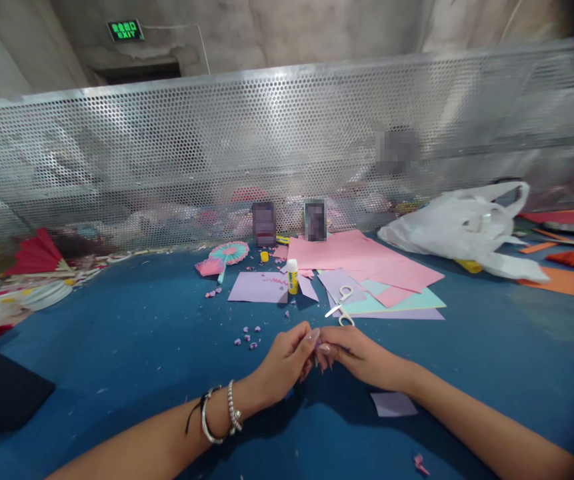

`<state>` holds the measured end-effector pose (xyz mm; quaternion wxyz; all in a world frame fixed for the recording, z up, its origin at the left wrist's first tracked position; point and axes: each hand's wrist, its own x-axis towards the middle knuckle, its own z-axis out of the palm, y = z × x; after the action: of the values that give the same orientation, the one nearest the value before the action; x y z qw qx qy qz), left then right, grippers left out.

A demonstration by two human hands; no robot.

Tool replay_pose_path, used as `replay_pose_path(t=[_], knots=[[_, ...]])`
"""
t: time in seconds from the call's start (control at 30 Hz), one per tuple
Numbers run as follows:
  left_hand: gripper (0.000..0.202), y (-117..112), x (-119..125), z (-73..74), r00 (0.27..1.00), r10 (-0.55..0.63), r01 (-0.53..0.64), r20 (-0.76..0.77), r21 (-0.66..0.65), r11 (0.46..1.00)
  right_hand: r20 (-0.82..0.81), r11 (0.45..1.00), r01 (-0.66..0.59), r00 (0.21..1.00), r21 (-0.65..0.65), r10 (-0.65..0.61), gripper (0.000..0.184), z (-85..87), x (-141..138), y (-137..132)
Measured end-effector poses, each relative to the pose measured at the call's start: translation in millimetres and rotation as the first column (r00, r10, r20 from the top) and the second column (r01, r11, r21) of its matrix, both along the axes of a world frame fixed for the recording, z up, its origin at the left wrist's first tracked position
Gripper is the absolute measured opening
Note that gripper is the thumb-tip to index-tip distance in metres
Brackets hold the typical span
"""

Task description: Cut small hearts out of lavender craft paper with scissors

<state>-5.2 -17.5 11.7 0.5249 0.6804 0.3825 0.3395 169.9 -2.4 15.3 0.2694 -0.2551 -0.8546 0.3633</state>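
My left hand [289, 353] and my right hand [354, 357] meet above the blue table, fingertips pinched together. Between them shows a sliver of a small purple paper piece [319, 343], mostly hidden by the fingers. Just beyond my right hand lie white-handled scissors [345, 293], blades apart. An upright glue stick [293, 277] with a white top stands on purple paper [257, 287]. Left of my left hand are several tiny folded purple paper pieces [253, 346]. A purple paper rectangle [394, 404] lies beneath my right forearm, with a pink folded scrap [421, 465] nearer me.
Pink sheets [337, 252] overlap a mint sheet [397, 298] ahead. A pink-and-mint paper rosette [230, 253] and yellow cap [265, 256] lie left of them. A white plastic bag [457, 227] sits right; a perforated metal panel [191, 153] borders the table's back. A dark object [7, 393] lies left.
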Motion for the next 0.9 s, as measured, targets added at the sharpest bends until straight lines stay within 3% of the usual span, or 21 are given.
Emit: replay_pose_path(t=[0.13, 0.3, 0.4, 0.6, 0.7, 0.73, 0.8, 0.9], knots=[[0.039, -0.4, 0.5, 0.2, 0.997, 0.070, -0.071, 0.009, 0.043, 0.997, -0.022, 0.998, 0.064, 0.998, -0.011, -0.064, 0.036, 2.5, 1.2, 0.2], [0.036, 1.8, 1.8, -4.5, 0.986, 0.162, -0.163, 0.035, 0.006, 0.987, -0.096, 0.965, 0.230, 0.965, -0.124, -0.243, 0.039, 3.4, 3.8, 9.2], [0.036, 3.1, 2.6, -5.5, 0.978, 0.202, -0.202, 0.053, -0.012, 0.979, -0.109, 0.952, 0.269, 0.952, -0.143, -0.285, 0.038, 4.7, 4.1, 12.9], [0.039, 3.2, 2.7, -4.2, 0.971, 0.239, -0.240, 0.021, 0.053, 0.969, -0.110, 0.953, 0.285, 0.949, -0.099, -0.295, 0.037, 11.4, 2.4, 5.7], [0.037, 4.1, 1.7, -6.1, 0.960, 0.279, -0.281, 0.032, 0.069, 0.957, -0.009, 0.936, 0.348, 0.937, 0.047, -0.348, 0.028, 11.2, 6.8, 7.0], [0.036, 4.7, 1.2, -6.7, 0.954, 0.296, -0.298, 0.040, 0.063, 0.952, 0.037, 0.911, 0.389, 0.917, 0.135, -0.397, 0.021, 10.2, 9.7, 9.3], [0.035, 5.7, 0.5, -7.2, 0.944, 0.324, -0.327, 0.058, 0.045, 0.944, 0.113, 0.810, 0.478, 0.834, 0.340, -0.540, 0.011, 7.3, 17.2, 15.9], [0.033, 6.5, 0.3, -6.4, 0.935, 0.346, -0.348, 0.077, 0.014, 0.937, 0.215, 0.659, 0.533, 0.667, 0.532, -0.713, 0.023, 1.6, 28.6, 25.8]])
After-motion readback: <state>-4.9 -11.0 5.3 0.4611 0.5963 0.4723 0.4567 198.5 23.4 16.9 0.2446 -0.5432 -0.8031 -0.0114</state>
